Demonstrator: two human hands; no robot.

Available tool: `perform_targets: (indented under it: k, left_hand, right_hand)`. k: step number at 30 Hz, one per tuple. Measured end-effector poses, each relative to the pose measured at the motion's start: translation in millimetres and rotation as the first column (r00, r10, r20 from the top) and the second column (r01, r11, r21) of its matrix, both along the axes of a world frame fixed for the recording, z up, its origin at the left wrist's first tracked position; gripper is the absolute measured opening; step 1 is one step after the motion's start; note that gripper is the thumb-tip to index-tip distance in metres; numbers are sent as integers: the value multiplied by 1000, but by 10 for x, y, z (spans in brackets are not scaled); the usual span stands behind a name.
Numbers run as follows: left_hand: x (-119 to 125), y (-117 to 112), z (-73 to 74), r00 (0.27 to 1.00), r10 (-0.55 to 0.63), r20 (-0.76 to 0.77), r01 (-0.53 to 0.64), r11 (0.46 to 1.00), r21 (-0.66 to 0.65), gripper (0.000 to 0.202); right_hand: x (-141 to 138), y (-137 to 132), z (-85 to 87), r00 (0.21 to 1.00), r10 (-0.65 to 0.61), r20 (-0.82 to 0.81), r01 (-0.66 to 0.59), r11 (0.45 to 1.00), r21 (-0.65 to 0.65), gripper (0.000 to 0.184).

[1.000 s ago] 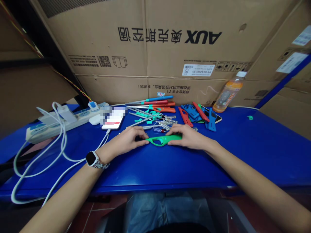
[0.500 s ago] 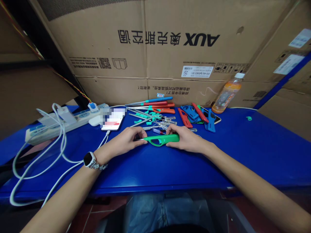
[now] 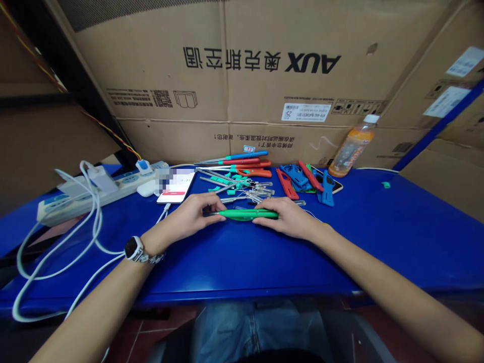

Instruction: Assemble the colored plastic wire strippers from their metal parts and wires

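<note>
Nearest up, jeans (image 3: 223, 333) showed below the blue table's (image 3: 245, 269) edge; smartwatch (image 3: 133, 248) on the L wrist. Then the action: L hand (image 3: 194, 214) had thumb + fingertips pinched nearly together on the slim end of the green lighter (image 3: 239, 215); R hand (image 3: 289, 214) had fingers curled snug round the other end. Lighter ran level b/w the two, over mid-table; couldn't tell if it touched the top. Just behind lay clear-ended parts (image 3: 262, 193), then teal pieces (image 3: 242, 180), w/ a lit phone (image 3: 181, 184) off L. To the R, red + blue casings (image 3: 295, 174) overlapped. Farther back: long-nosed lighters (image 3: 245, 161), a drink bottle (image 3: 350, 154), and the big cardboard box (image 3: 257, 85).
</note>
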State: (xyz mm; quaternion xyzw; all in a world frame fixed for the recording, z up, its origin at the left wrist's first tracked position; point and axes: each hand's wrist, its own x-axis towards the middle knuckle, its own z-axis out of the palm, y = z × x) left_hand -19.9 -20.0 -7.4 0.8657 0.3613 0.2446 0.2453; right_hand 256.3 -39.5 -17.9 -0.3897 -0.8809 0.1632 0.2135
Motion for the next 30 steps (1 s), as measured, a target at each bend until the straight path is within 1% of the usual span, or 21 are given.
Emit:
perform_targets:
  k: [3,6,11,15,20,24,26,30]
  left_hand:
    - [1,9,-21,1000,-3,-31,3,1000,-18,19]
    - [-10,18,-35,998,-35,-57,33,999,-42,22]
    - [-52,30,-23,992,-85,-94,83,996,-32,23]
    - [-62,44,-30,991,-68,-116,67,998,-17,23]
    - [-50,48,-40,993,-18,-114,16,1000,-18,21]
    - [-56,24,3,993,-13,-119,12,1000,-13,21]
    - [-66,9,32,991,-24,-131,19,999,-38,23]
    - [-83,-2,54,982,-64,-176,40,989,-141,22]
  right_hand:
    - [2,-4,-1,1000,27,-3,-27,1000,15,25]
    - [-15,-15,-10,999,41,7,-41,999,25,25]
    - [-53,-27,-38,998,42,42,-42,999,-3,29]
    - [-41,-14,-47,999,37,29,-37,999,4,30]
    - [4,14,-36,1000,13,5,-13,1000,23,24]
    - [11,21,-25,999,45,19,-45,998,44,24]
    - [3,11,-20,997,71,37,-73,996,55,25]
    - [-18,-28,-12,994,89,69,-91,996,27,26]
